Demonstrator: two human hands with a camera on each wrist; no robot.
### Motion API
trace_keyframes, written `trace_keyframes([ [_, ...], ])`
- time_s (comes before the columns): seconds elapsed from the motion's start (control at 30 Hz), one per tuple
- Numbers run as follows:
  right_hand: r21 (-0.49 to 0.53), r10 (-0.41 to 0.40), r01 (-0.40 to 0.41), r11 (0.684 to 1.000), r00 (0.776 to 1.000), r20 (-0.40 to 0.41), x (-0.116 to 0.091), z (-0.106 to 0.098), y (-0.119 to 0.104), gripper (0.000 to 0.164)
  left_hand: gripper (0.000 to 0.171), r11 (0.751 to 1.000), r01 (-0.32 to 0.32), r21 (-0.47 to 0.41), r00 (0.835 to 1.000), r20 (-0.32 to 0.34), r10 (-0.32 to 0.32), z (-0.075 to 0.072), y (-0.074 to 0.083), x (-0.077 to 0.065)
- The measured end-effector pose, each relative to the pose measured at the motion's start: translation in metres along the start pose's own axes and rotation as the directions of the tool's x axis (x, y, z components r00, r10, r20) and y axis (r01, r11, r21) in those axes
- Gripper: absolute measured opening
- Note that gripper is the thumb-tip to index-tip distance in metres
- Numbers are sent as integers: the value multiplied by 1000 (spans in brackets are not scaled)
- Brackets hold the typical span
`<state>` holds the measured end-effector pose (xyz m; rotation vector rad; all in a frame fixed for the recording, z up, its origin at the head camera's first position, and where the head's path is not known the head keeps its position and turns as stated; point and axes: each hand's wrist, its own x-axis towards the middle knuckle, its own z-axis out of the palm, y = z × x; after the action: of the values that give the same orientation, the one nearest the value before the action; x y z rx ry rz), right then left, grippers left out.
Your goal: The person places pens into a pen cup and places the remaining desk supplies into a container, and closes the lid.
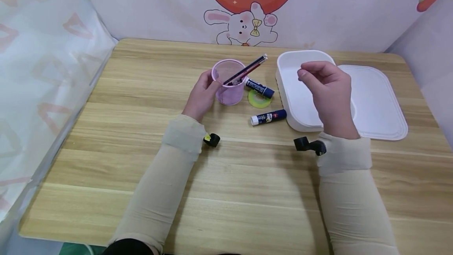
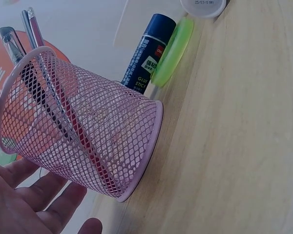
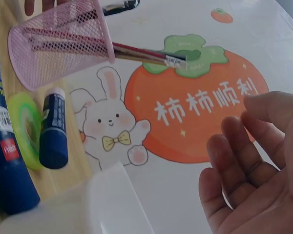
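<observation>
My left hand (image 1: 202, 95) holds a pink mesh pen cup (image 1: 230, 95) on its left side, thumb near the rim. The cup stands on the table; several pens and pencils (image 1: 250, 68) lean to the right inside it. In the left wrist view, the fingers (image 2: 44, 195) lie along the mesh. My right hand (image 1: 330, 95) is raised above a white plastic box (image 1: 295, 107), fingers loosely bent and holding nothing. Right of the cup lie a glue stick (image 1: 260, 88), partly over a yellow-green tape roll (image 1: 257, 100), and a second glue stick (image 1: 268, 117).
The white lid (image 1: 380, 103) lies flat to the right of the box, partly hidden by my right hand. A wooden table (image 1: 116, 160) carries everything. Behind it hangs a white cloth (image 1: 152, 11) printed with a rabbit and an orange-red fruit.
</observation>
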<state>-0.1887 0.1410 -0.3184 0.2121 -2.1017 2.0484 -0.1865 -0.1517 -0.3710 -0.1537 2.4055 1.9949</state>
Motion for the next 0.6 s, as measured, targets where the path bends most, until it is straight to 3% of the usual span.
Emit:
trace_keyframes([
  [0.23, 27, 59, -58, 998, 998, -31, 7, -19, 4, 23, 50, 1000, 13, 2, 1000, -3, -13, 0, 0, 0],
  [0.6, 123, 125, -106, 987, 980, -157, 15, -51, 12, 30, 50, 1000, 26, 12, 1000, -6, -26, 0, -1, 1],
])
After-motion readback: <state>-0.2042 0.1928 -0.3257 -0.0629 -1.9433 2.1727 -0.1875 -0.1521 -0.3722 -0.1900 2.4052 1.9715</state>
